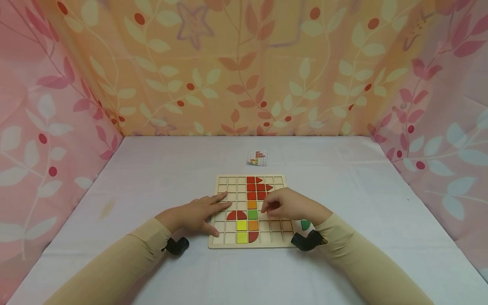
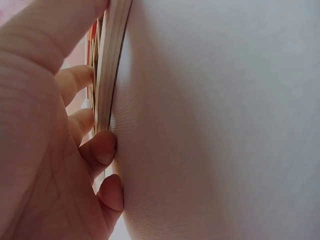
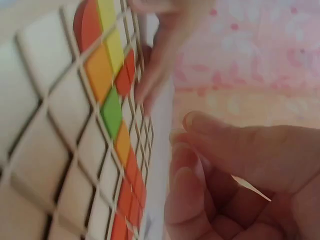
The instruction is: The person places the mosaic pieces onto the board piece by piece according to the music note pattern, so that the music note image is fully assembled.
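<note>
A wooden grid board (image 1: 228, 245) lies on the table with flat coloured pieces in its cells. A column of red squares (image 1: 250, 187) with red pointed pieces beside it stands above orange and green squares (image 1: 253, 214). Lower down are two red quarter-rounds (image 1: 237, 215), yellow squares (image 1: 242, 237) and a red quarter-round (image 1: 253, 237). My left hand (image 1: 196, 214) rests on the board's left side, fingers spread, thumb by the edge. Over the board's right half hovers my right hand (image 1: 284, 204), fingers curled, thumb meeting forefinger; no piece shows between them (image 3: 220, 170).
Behind the board lies a small printed card (image 1: 257, 158) with a coloured grid pattern. A green rounded piece (image 1: 306, 224) shows right of the board, partly covered by the right wrist's black camera (image 1: 306, 240). Patterned cloth (image 1: 244, 67) stands around the white table.
</note>
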{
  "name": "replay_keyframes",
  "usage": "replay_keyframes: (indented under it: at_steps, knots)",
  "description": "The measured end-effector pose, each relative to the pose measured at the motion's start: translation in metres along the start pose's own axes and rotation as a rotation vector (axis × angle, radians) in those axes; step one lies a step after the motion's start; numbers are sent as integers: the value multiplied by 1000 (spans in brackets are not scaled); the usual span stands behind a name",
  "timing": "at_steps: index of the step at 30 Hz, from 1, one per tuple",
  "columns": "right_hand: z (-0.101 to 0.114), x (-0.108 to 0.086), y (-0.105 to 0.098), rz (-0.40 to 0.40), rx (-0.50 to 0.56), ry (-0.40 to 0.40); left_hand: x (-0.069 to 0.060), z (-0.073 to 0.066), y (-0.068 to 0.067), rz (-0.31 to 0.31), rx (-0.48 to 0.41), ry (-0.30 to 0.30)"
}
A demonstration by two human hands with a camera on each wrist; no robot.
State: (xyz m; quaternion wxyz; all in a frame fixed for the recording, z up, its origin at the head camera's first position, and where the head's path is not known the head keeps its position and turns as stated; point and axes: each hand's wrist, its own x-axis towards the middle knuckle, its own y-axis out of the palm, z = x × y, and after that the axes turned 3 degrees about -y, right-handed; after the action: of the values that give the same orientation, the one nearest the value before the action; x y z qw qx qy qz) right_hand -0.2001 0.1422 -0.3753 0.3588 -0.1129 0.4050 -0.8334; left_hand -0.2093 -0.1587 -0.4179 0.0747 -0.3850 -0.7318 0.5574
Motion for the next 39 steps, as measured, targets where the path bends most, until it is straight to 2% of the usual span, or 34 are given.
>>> replay_keyframes:
  at_steps: [8, 18, 22, 28, 39]
  knots:
    - [-24, -30, -22, -48, 26, 92, 0, 0, 0, -5, 14, -3]
    - [-56, -71, -35, -19, 20, 237, 0, -1, -1, -8, 20, -2]
    - [-64, -85, -34, 2, 13, 239, 0, -2, -1, -4, 12, -1]
    - [-70, -101, -29, 35, 58, 252, -1, -2, 0, -5, 6, 2]
    - [-72, -111, -16, 59, 86, 273, 1, 0, 1, 2, 12, -5]
